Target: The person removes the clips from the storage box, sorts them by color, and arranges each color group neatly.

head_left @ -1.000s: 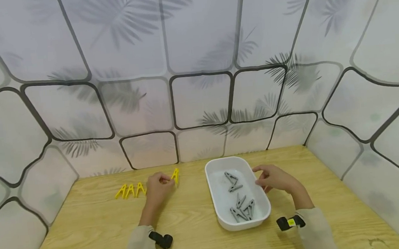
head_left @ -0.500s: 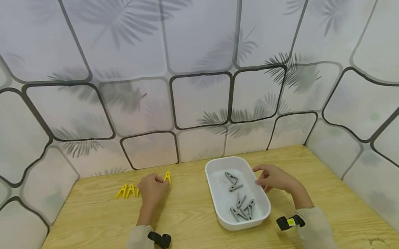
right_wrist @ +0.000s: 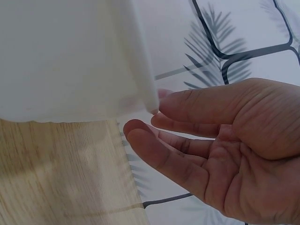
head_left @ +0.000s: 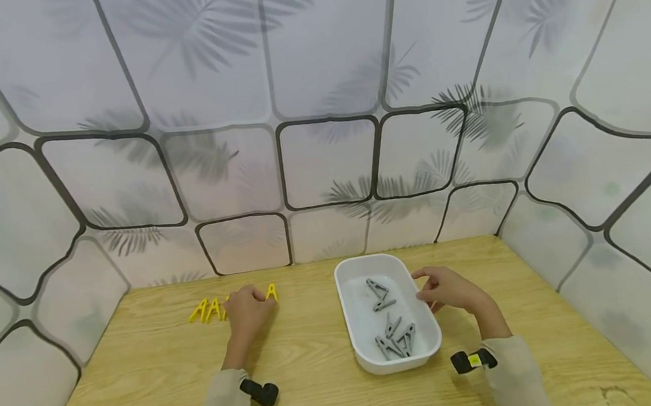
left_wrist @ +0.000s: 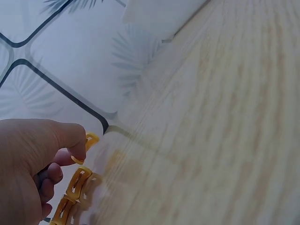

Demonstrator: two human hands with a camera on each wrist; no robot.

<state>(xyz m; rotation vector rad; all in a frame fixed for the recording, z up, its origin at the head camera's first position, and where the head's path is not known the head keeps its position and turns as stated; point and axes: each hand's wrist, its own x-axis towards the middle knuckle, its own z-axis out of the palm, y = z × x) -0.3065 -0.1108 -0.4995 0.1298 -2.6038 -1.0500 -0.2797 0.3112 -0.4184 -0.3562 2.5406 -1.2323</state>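
My left hand (head_left: 248,311) pinches a yellow clothespin (head_left: 272,291) between thumb and fingers at the back left of the table. To its left stand more yellow clothespins (head_left: 199,310) in a row, one partly hidden by the hand. In the left wrist view, the pinched clothespin (left_wrist: 91,139) shows past the thumb, with two others (left_wrist: 78,183) below it. My right hand (head_left: 451,290) is at the right side of a white plastic tray (head_left: 355,341). In the right wrist view, its thumb touches the tray rim (right_wrist: 149,89), with relaxed fingers below. Several grey clothespins (head_left: 384,305) lie in the tray.
The wooden table (head_left: 305,383) meets a patterned cloth backdrop (head_left: 328,164) at its back edge and on both sides. A stretch of table lies between the left hand and the tray.
My left hand has moved left with the yellow clothespin, toward the row, then slightly down, covering part of the nearest one. The right hand and the tray stay put.
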